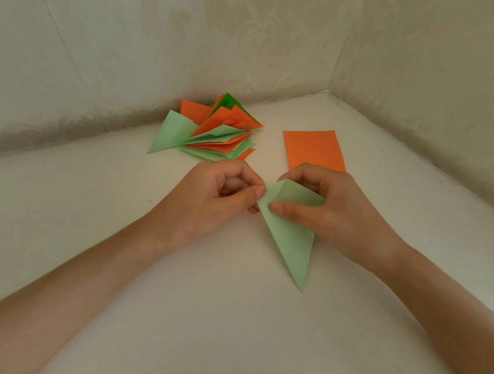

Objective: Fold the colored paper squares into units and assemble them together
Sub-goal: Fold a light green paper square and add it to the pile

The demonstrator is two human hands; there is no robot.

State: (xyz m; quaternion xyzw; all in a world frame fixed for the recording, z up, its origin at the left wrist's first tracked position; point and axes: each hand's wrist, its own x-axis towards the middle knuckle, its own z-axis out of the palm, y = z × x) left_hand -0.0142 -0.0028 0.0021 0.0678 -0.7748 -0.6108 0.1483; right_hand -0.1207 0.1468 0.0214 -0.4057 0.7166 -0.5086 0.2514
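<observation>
A light green paper unit (291, 241), folded to a long point aimed toward me, is held between both hands in the middle of the view. My left hand (216, 196) pinches its upper left corner between thumb and fingers. My right hand (325, 209) grips its upper right part, thumb pressed on the front face. Behind them lies a heap of folded orange and green units (214, 132). A flat orange paper (314, 149) lies to the right of the heap, its near edge hidden by my right hand.
The work surface (231, 330) is a cream-white tabletop set in a corner. Pale patterned walls (249, 42) rise close behind the heap and along the right side.
</observation>
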